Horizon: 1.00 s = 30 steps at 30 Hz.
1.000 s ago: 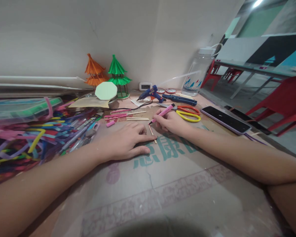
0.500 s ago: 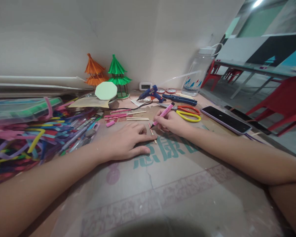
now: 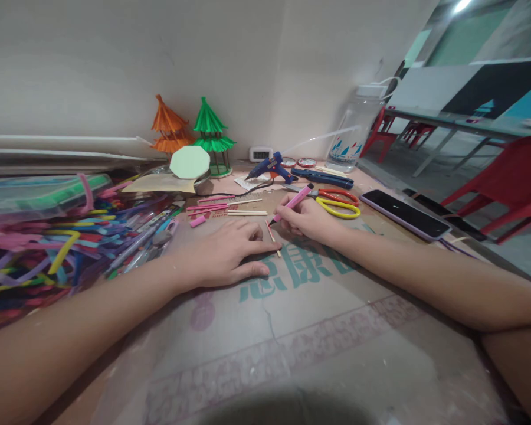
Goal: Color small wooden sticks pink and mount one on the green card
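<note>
My right hand (image 3: 307,219) grips a pink marker (image 3: 294,202), its tip down on a thin wooden stick (image 3: 272,236) that lies on the cardboard sheet (image 3: 292,319). My left hand (image 3: 228,255) rests flat on the cardboard, fingers spread, with the index fingertip pressing the near end of that stick. More wooden sticks (image 3: 246,212) and pink-coloured sticks (image 3: 207,207) lie just beyond my hands, beside a pink marker cap (image 3: 197,222).
A heap of coloured strips and pens (image 3: 57,242) fills the left. At the back stand orange (image 3: 170,127) and green (image 3: 212,136) paper pagodas, a blue glue gun (image 3: 271,167), scissors (image 3: 338,202), a water bottle (image 3: 356,130) and a phone (image 3: 402,214). Red chairs (image 3: 513,183) stand right.
The marker tip has shifted slightly along the stick, down toward my left fingers and back up. My left hand has stayed put.
</note>
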{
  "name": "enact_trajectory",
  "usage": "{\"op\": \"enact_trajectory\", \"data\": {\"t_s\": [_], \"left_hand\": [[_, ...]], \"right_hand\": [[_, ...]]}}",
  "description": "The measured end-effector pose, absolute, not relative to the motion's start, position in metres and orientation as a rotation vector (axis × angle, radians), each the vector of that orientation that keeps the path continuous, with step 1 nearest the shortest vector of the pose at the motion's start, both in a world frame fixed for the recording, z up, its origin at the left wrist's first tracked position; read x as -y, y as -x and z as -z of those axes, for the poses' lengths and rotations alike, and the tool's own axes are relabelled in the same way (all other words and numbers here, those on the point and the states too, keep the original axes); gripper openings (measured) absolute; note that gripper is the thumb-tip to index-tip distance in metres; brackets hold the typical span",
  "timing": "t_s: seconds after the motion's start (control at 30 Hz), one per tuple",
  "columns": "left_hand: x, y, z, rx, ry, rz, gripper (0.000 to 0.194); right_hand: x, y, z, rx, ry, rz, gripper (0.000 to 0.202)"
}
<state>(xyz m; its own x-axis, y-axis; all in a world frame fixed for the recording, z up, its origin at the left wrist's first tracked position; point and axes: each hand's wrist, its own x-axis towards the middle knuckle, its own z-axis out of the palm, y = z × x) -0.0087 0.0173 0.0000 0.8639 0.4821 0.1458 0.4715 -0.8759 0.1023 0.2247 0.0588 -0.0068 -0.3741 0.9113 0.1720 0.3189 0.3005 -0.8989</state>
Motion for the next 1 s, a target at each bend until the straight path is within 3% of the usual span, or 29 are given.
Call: {"op": "enact_trajectory", "data": {"t_s": [1.0], "left_hand": [[-0.0145,0.0086,0.0015,-0.776,-2.885,-0.384,0.049]], "right_hand": [[-0.0540,-0.2241,0.0029,1.780,1.092,-1.111,0.020]]}}
